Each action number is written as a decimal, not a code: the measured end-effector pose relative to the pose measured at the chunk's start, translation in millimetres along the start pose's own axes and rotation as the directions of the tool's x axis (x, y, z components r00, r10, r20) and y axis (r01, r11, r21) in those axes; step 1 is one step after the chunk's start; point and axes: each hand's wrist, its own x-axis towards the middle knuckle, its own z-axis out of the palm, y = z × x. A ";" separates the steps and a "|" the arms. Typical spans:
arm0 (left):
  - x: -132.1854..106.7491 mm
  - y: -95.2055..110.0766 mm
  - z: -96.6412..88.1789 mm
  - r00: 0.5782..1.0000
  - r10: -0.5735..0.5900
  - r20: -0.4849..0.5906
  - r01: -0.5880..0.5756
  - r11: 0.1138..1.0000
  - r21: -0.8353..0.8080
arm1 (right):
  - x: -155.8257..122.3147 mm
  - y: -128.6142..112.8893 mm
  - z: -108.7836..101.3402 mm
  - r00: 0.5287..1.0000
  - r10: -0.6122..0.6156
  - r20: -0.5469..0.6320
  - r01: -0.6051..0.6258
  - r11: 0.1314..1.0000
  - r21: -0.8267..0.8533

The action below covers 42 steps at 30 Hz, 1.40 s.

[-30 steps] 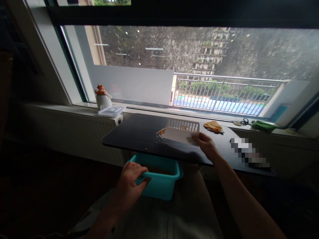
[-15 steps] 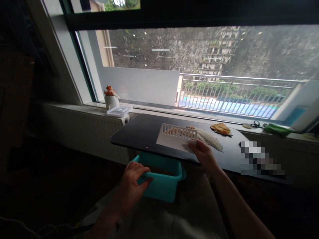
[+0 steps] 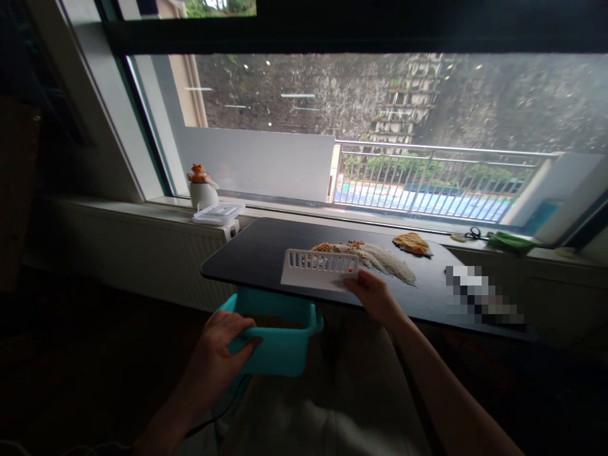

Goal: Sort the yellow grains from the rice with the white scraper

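My left hand [image 3: 228,342] is closed on the near left rim of a turquoise plastic bin [image 3: 280,351], with brown grain-like stuff [image 3: 273,322] in its bottom. The bin is held just below the table's front edge. In my right hand [image 3: 373,292] is a white slotted plastic scoop [image 3: 313,278], pinched at its right end and tilted over the dark table [image 3: 251,247]. Behind the scoop spreads a pile of pale grains [image 3: 392,263], mixed with orange-brown kernels [image 3: 325,247] on its left side.
A folded yellow cloth [image 3: 411,243] lies at the table's back right, and a pixelated item [image 3: 479,294] at its right end. Along the sill are a white pot-like container [image 3: 203,195], a clear plastic lid [image 3: 218,213], black scissors [image 3: 474,234] and a green cloth [image 3: 510,242].
The scoop has come toward me and left, to the table's front edge, uncovering more kernels behind it. The bin and my left hand have shifted left in view; the camera has turned slightly.
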 end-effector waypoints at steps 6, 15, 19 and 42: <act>11.6 34.9 22.4 0.996 0.034 0.082 -0.025 0.995 -0.101 | 20.1 13.4 -62.7 0.909 0.069 -0.410 -0.067 0.998 0.018; 16.9 57.3 58.1 0.990 0.083 0.118 -0.056 0.976 -0.211 | -1.6 39.4 -127.9 0.782 0.029 -0.623 -0.079 0.995 -0.053; 15.7 59.4 65.1 0.986 0.074 0.147 -0.039 0.973 -0.229 | 0.0 44.1 -124.8 0.782 0.025 -0.623 -0.071 0.996 -0.050; 20.7 67.6 69.2 0.980 0.090 0.178 -0.045 0.969 -0.244 | -4.7 39.7 -116.8 0.824 0.028 -0.565 -0.084 0.994 -0.075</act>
